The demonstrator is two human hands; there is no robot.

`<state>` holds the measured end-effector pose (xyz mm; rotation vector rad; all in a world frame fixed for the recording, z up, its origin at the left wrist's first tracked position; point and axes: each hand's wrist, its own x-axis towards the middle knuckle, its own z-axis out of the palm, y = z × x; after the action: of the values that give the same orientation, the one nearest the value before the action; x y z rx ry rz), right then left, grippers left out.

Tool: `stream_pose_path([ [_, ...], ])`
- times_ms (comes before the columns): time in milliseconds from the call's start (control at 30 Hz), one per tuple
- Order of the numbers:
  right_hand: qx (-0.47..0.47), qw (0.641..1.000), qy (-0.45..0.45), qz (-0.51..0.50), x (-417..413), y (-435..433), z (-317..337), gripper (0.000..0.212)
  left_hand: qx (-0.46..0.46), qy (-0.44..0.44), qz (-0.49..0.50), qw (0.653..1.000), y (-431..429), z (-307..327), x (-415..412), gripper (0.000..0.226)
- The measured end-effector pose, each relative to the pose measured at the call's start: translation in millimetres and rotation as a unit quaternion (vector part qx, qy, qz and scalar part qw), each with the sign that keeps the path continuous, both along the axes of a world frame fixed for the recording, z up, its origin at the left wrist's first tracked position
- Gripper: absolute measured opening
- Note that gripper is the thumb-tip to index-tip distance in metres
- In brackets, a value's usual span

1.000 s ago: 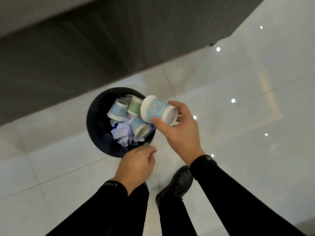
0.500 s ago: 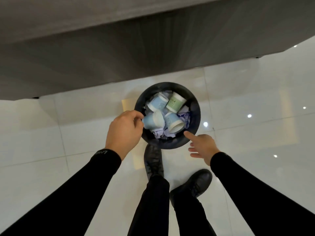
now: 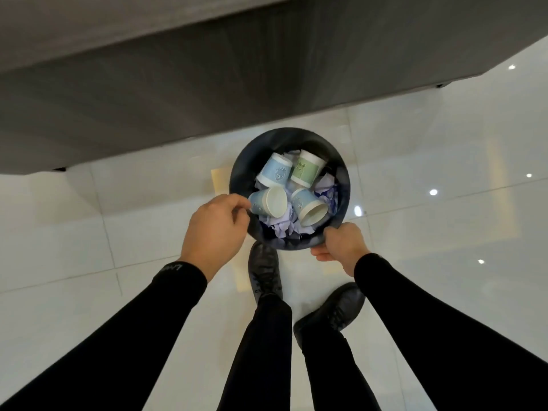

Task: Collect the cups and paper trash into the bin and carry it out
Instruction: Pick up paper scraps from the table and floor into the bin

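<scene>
Change: half a second ago the right hand (image 3: 341,243) hovered with spread fingers short of the bin (image 3: 241,161); it now closes on the near right rim, and the left hand (image 3: 216,229) has shifted onto the near left rim.
Left hand: fingers curled and pinched together on the bin's rim at its near left edge, fingertips just beside the mouth-up side of a blue cup (image 3: 268,201).
Right hand: clamped on the near right rim, thumb over the top edge, the other fingers wrapped below and outside the wall.
Bin: round, black, on the pale tiled floor (image 3: 89,232), between the two hands and just ahead of the person's black shoes (image 3: 264,271); whether it is lifted off the floor cannot be told.
Contents: four paper cups lie tipped on crumpled lilac paper (image 3: 281,228) inside the bin — two more blue cups (image 3: 274,173) (image 3: 307,206) and one green cup (image 3: 305,172) at the far side.
Surroundings: a grey desk front (image 3: 178,99) runs across behind the bin.
Sleeves: both arms in black long sleeves (image 3: 133,321).
</scene>
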<state>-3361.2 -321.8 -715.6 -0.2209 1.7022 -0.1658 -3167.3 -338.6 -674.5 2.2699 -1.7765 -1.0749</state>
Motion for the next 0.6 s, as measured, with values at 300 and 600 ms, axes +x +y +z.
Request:
stream_pose_path([
  [300, -0.012, 0.992, -0.002, -0.127, -74.0, 26.6, 132.3, 0.019, -0.033, 0.033, -0.116, 0.992, -50.1, 127.6, -85.4, 0.023],
  [600, -0.095, 0.961, 0.016, -0.259, -162.6, 39.2, 322.2, 0.036, -0.116, 0.113, -0.246, 0.956, -91.2, 314.6, -202.9, 0.022],
])
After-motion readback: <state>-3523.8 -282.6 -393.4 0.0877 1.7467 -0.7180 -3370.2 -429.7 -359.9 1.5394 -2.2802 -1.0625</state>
